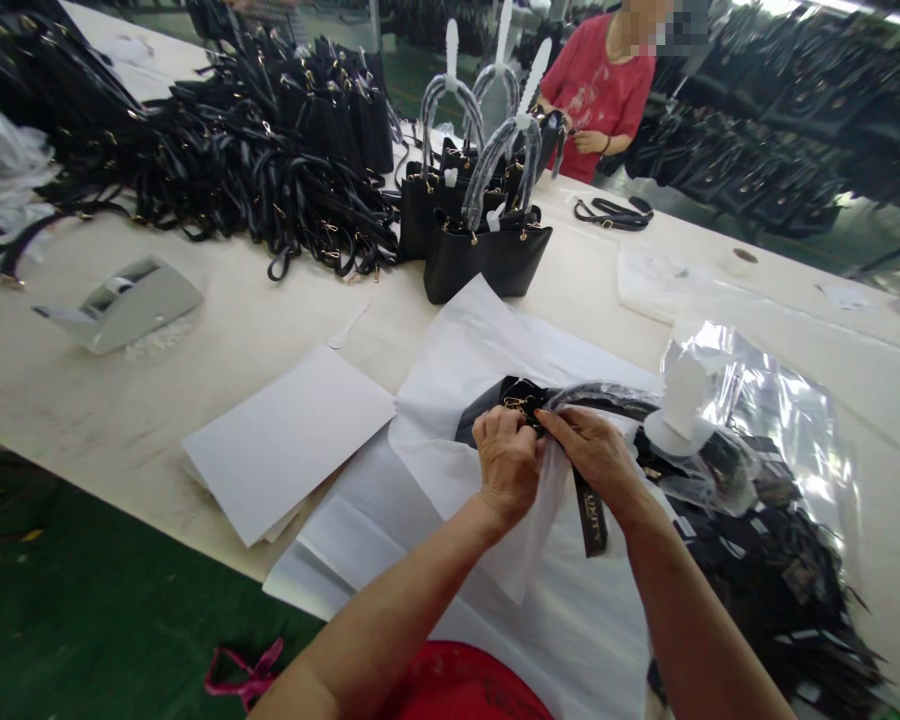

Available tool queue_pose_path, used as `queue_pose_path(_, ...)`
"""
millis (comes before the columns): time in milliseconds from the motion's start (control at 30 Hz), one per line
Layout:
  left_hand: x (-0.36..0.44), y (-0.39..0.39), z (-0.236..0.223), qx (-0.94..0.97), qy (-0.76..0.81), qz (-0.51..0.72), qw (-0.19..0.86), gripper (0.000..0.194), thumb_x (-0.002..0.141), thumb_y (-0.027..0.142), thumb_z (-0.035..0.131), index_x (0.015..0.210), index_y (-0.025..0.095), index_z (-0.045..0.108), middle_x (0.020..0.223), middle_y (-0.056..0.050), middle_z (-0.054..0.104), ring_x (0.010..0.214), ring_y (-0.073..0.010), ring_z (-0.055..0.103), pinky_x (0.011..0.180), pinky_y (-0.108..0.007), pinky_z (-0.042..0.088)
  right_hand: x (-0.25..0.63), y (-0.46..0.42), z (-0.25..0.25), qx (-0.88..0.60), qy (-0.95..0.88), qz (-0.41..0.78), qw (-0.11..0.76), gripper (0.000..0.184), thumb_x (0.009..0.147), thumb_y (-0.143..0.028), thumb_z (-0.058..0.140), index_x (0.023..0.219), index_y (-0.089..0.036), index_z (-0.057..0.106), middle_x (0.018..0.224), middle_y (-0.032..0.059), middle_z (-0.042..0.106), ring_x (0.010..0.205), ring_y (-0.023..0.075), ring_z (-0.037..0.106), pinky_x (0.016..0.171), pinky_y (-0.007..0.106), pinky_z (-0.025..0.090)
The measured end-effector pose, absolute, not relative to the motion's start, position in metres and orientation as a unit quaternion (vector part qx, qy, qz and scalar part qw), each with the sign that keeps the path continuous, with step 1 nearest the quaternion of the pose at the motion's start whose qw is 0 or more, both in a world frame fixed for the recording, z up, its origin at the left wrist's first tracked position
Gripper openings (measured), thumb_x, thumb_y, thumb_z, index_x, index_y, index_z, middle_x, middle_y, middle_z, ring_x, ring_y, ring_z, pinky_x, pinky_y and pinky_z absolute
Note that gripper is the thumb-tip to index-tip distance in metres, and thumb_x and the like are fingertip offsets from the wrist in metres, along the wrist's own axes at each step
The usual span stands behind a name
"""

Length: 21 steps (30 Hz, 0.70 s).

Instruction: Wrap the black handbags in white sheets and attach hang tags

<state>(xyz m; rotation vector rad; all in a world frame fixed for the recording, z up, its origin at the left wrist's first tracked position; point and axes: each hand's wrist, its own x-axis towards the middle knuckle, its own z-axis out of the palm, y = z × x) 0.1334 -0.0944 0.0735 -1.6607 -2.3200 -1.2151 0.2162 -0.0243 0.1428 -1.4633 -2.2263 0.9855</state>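
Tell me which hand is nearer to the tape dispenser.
Left. The left hand is at the black bag, to the right of the tape dispenser; the right hand is beside it, farther right.

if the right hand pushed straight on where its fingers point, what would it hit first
Probably the black bag, around its gold hardware, just ahead of the right hand; exact depth there is unclear.

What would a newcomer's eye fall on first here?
Probably the black handbags with upright handles, upper middle, and the red shirt behind them. Next, the left hand and right hand, close together at a dark bag amid white paper near the centre. The heap of black straps, upper left, also stands out.
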Motion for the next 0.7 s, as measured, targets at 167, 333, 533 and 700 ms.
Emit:
queue_pose_path(167, 0.131, -0.088, 0.060, -0.550, -0.729, -0.397, 0.092, 0.013, 0.078, 0.028, 0.067, 0.075, 0.018, 0.059, 0.095, -0.005, 0.060, 0.103, -0.0245, 0.047, 0.092, -0.043, 0.036, 0.219, -0.029, 0.136, -0.527, -0.629, 0.530, 0.213, 0.038, 0.063, -0.052, 0.066, 0.084, -0.020, 0.068, 0.067, 0.0007, 0.062, 0.063, 0.0172, 0.055, 0.060, 0.030, 0.044)
queue_pose_path(333, 0.127, -0.086, 0.055, -0.557, -0.717, -0.410, 0.085, 0.018, 0.079, 0.031, 0.065, 0.068, 0.019, 0.057, 0.091, -0.005, 0.061, 0.100, -0.0239, 0.049, 0.089, -0.043, 0.037, 0.228, -0.051, 0.127, -0.534, -0.658, 0.444, 0.292, 0.032, 0.061, -0.044, 0.071, 0.081, -0.019, 0.069, 0.083, 0.0050, 0.066, 0.081, 0.0213, 0.059, 0.080, 0.038, 0.047)
queue_pose_path(533, 0.118, -0.092, 0.062, -0.574, -0.686, -0.445, -0.038, 0.019, 0.074, 0.024, 0.069, 0.062, 0.019, 0.055, 0.094, -0.005, 0.062, 0.101, -0.0233, 0.050, 0.085, -0.039, 0.040, 0.229, -0.070, 0.117, -0.558, -0.566, 0.436, 0.421, 0.035, 0.056, -0.036, 0.076, 0.083, -0.018, 0.064, 0.084, 0.0039, 0.065, 0.088, 0.0214, 0.060, 0.084, 0.037, 0.048)
queue_pose_path(700, 0.117, -0.096, 0.069, -0.564, -0.688, -0.452, -0.069, 0.017, 0.073, 0.019, 0.068, 0.062, 0.018, 0.054, 0.096, -0.005, 0.062, 0.102, -0.0238, 0.049, 0.087, -0.040, 0.040, 0.225, -0.088, 0.126, -0.547, -0.464, 0.529, 0.453, 0.047, 0.049, -0.028, 0.082, 0.091, -0.019, 0.061, 0.078, -0.0011, 0.065, 0.075, 0.0163, 0.062, 0.072, 0.031, 0.052)
